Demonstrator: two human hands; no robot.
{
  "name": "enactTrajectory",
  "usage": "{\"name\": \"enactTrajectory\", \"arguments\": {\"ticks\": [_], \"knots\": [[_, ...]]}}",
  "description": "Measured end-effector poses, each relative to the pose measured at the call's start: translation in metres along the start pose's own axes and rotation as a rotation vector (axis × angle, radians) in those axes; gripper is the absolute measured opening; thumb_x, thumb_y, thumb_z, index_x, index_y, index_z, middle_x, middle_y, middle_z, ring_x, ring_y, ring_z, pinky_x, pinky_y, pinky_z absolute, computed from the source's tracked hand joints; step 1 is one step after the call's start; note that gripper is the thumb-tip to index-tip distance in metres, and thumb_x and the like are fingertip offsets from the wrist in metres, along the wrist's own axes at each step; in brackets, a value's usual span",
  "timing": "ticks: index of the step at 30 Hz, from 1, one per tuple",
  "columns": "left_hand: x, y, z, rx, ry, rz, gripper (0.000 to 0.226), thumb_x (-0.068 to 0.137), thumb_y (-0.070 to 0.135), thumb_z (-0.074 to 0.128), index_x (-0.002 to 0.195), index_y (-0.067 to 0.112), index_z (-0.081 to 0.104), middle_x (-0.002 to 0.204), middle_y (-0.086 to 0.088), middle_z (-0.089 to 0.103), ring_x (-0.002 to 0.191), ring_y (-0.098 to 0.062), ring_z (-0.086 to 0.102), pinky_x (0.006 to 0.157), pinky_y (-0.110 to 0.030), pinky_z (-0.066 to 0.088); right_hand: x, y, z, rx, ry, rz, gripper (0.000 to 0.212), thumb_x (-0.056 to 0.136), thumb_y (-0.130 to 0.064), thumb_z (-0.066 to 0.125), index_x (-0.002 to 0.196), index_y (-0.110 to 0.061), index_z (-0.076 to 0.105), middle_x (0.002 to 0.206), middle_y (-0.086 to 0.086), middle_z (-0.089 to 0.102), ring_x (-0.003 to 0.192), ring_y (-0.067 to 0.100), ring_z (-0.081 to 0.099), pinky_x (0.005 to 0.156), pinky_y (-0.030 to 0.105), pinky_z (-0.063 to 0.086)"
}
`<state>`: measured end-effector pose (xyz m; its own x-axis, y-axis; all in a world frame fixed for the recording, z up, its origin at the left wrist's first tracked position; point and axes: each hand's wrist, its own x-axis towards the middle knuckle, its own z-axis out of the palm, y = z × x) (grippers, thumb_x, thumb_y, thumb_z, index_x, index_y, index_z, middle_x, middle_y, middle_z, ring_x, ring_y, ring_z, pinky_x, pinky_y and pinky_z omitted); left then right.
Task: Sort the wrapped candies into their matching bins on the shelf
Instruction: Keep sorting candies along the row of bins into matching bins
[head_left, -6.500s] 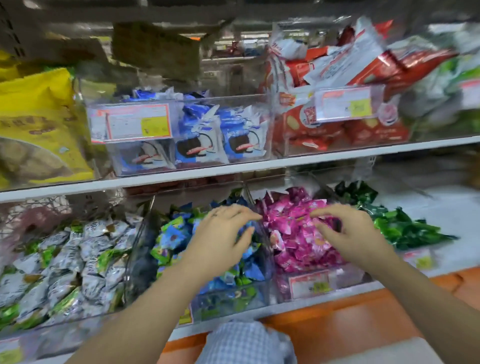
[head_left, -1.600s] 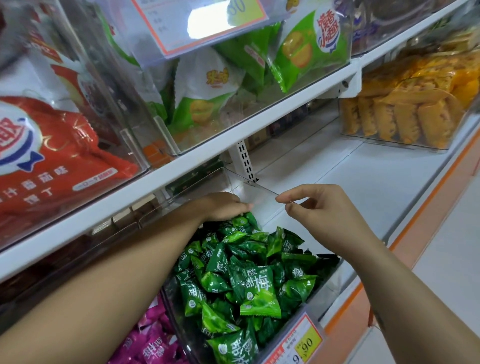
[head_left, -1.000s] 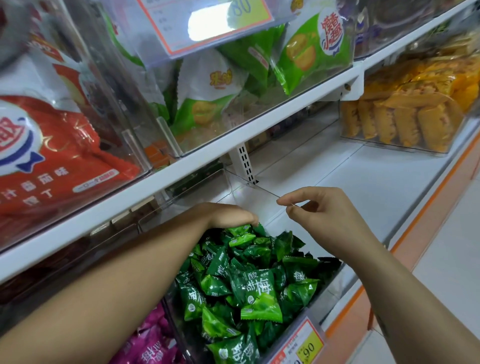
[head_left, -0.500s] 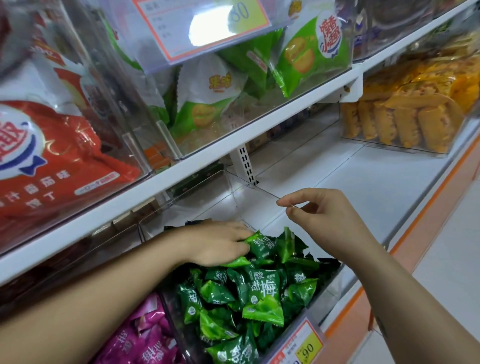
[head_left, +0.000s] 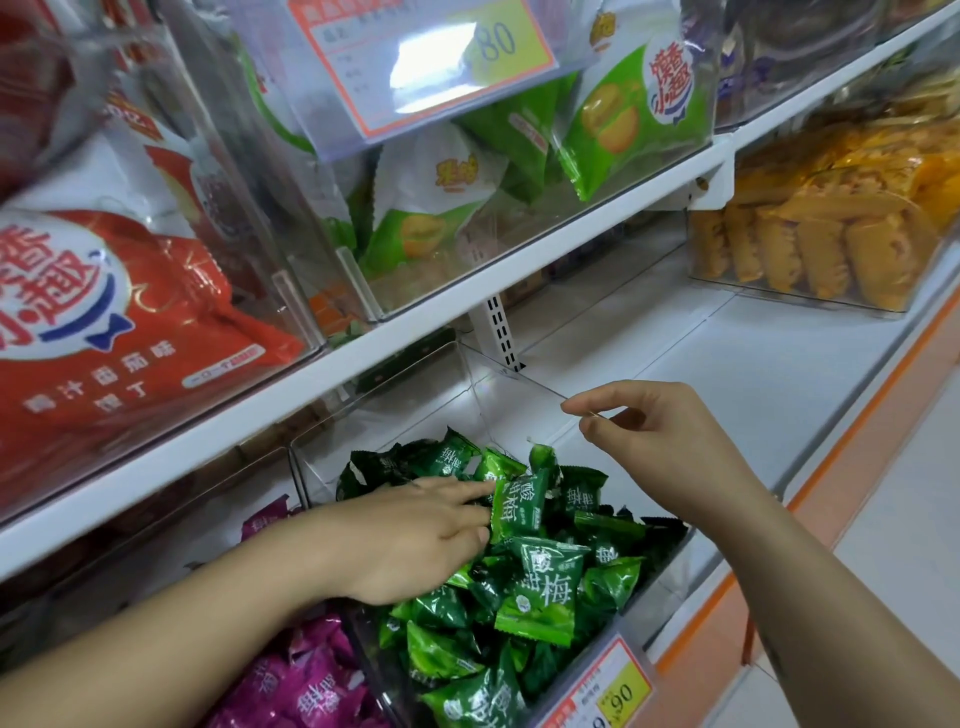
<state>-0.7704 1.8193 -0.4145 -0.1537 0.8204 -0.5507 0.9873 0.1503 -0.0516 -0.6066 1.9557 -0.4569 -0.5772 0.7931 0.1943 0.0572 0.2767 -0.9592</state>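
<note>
Red bags (head_left: 119, 312): in a clear bin on the upper shelf, up and to the left of the left hand.
Pink candies (head_left: 306, 686): in the bin just below the left forearm, at the left of the green pile.
Left hand (head_left: 410, 540): palm down on the green candies, fingers loosely spread and lying flat over the wrappers; whether any candy is pinched under it cannot be told.
Green candies (head_left: 540, 587): heaped in the clear bin (head_left: 457, 395) on the lower shelf, under and just right of the left hand, below the right hand.
Green snack bags (head_left: 623, 114): in the upper bin above both hands, behind a price card (head_left: 421, 62).
Price tag (head_left: 608, 696): on the front of the green candy bin, below the right forearm.
Right hand (head_left: 660, 441): thumb and forefinger closed in a narrow pinch on the thin top edge of the bin's right wall, other fingers curled.
Lower shelf (head_left: 753, 374): white, bare just beyond the right hand.
Yellow snacks (head_left: 821, 228): in a clear box well up and to the right of the right hand.
</note>
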Motion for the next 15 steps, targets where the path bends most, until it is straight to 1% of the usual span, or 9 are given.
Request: {"name": "enactTrajectory", "arguments": {"ticks": [2, 5, 7, 8, 10, 12, 13, 14, 15], "knots": [[-0.003, -0.001, 0.001, -0.01, 0.026, 0.016, 0.046, 0.103, 0.04, 0.018, 0.137, 0.023, 0.045, 0.159, 0.014, 0.002, 0.146, -0.007, -0.004, 0.12, -0.031, -0.001, 0.0, 0.0, 0.0, -0.005, -0.004, -0.001, 0.019, 0.09, -0.016, 0.061, 0.09, -0.031, 0.072, 0.04, -0.021, 0.048, 0.03, 0.007, 0.028, 0.036, 0.01, 0.025], [-0.012, -0.003, 0.003, -0.062, 0.064, 0.048, 0.044, 0.104, 0.038, 0.019, 0.135, 0.025, 0.048, 0.158, 0.012, 0.01, 0.145, -0.004, -0.001, 0.111, -0.016, -0.004, 0.001, 0.001, 0.0, -0.009, -0.002, -0.003, 0.02, 0.09, -0.017, 0.061, 0.088, -0.034, 0.072, 0.04, -0.019, 0.048, 0.031, 0.007, 0.025, 0.036, 0.012, 0.026], [-0.017, -0.007, 0.004, -0.107, 0.08, 0.059, 0.037, 0.104, 0.036, 0.021, 0.112, 0.031, 0.057, 0.153, 0.014, 0.02, 0.144, -0.004, 0.003, 0.113, -0.016, 0.0, 0.001, 0.001, 0.0, -0.017, -0.002, -0.007, 0.021, 0.09, -0.016, 0.061, 0.087, -0.034, 0.072, 0.039, -0.017, 0.047, 0.031, 0.007, 0.025, 0.036, 0.012, 0.025], [-0.02, -0.008, 0.005, -0.131, 0.095, 0.053, 0.033, 0.103, 0.037, 0.022, 0.098, 0.033, 0.054, 0.149, 0.016, 0.025, 0.143, -0.003, 0.006, 0.115, -0.019, 0.004, 0.0, 0.0, 0.001, -0.027, -0.001, -0.01, 0.021, 0.09, -0.016, 0.061, 0.087, -0.033, 0.072, 0.038, -0.015, 0.046, 0.03, 0.007, 0.026, 0.035, 0.011, 0.025], [-0.027, -0.013, 0.007, -0.162, 0.144, 0.026, 0.035, 0.1, 0.048, 0.021, 0.096, 0.034, 0.053, 0.138, 0.023, 0.029, 0.136, 0.001, 0.019, 0.116, -0.022, 0.012, -0.002, -0.002, 0.001, -0.071, 0.005, -0.028, 0.02, 0.09, -0.015, 0.06, 0.089, -0.032, 0.071, 0.039, -0.014, 0.045, 0.032, 0.006, 0.033, 0.037, 0.008, 0.026], [-0.032, -0.021, 0.011, -0.187, 0.239, 0.034, 0.069, 0.087, 0.072, 0.013, 0.111, 0.026, 0.059, 0.131, 0.021, 0.044, 0.123, 0.002, 0.038, 0.112, -0.026, 0.027, -0.004, -0.006, 0.002, -0.128, 0.013, -0.072, 0.021, 0.09, -0.015, 0.06, 0.088, -0.034, 0.069, 0.054, -0.021, 0.054, 0.049, -0.006, 0.05, 0.048, 0.006, 0.035], [-0.035, -0.027, 0.014, -0.218, 0.276, 0.028, 0.087, 0.077, 0.081, 0.007, 0.116, 0.022, 0.059, 0.125, 0.015, 0.051, 0.116, 0.001, 0.044, 0.107, -0.026, 0.033, -0.005, -0.009, 0.003, -0.168, 0.027, -0.11, 0.023, 0.089, -0.015, 0.061, 0.088, -0.037, 0.067, 0.071, -0.026, 0.059, 0.065, -0.012, 0.054, 0.06, 0.004, 0.039], [-0.039, -0.031, 0.017, -0.255, 0.302, 0.024, 0.099, 0.071, 0.086, 0.003, 0.117, 0.019, 0.059, 0.121, 0.01, 0.054, 0.112, -0.001, 0.048, 0.103, -0.024, 0.036, -0.007, -0.013, 0.004, -0.207, 0.046, -0.157, 0.024, 0.089, -0.016, 0.061, 0.088, -0.039, 0.065, 0.088, -0.027, 0.059, 0.076, -0.015, 0.054, 0.07, 0.003, 0.04], [-0.043, -0.035, 0.02, -0.284, 0.327, 0.027, 0.105, 0.068, 0.089, 0.002, 0.119, 0.017, 0.058, 0.121, 0.005, 0.055, 0.111, -0.003, 0.049, 0.1, -0.017, 0.036, -0.01, -0.018, 0.005, -0.235, 0.058, -0.205, 0.023, 0.089, -0.016, 0.062, 0.089, -0.039, 0.064, 0.1, -0.027, 0.056, 0.076, -0.017, 0.052, 0.072, 0.002, 0.038]]}}
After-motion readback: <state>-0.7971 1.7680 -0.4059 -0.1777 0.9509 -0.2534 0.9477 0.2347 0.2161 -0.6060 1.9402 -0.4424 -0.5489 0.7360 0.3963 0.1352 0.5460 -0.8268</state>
